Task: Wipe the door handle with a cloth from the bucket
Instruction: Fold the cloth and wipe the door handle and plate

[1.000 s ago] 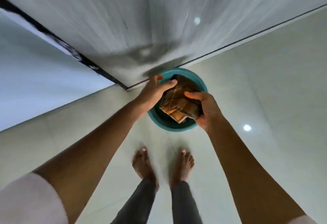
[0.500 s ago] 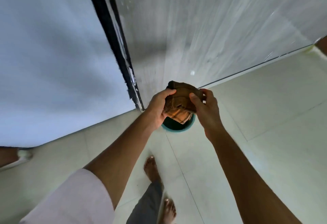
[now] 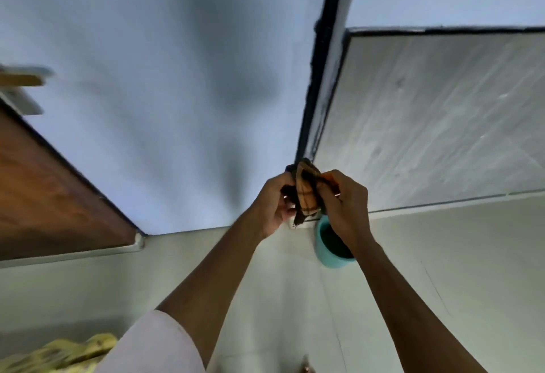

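Both hands close on the cloth [image 3: 306, 192]: the left hand [image 3: 275, 206] curls its fingers around the cloth's left side, and the right hand [image 3: 343, 201] pinches and wraps its right side, so the fabric is bunched tight between the two grips. The cloth is brown with an orange check crossed by dark lines, crumpled into a narrow wad, with one dark frayed end hanging down below the hands. It is held in the air in front of the wall, above and just left of the bucket [image 3: 326, 250]. The bucket is teal, stands on the pale tiled floor [image 3: 442, 269] at the foot of the wall, and is partly hidden by the right wrist. Behind the hands a black vertical strip [image 3: 320, 77] divides the pale blue wall [image 3: 147, 92] from a grey streaked panel [image 3: 442, 122]. A brown wooden door [image 3: 44, 195] shows at the far left, blurred. Something yellow [image 3: 59, 353] lies at the lower left, too blurred to identify. No writing is readable.
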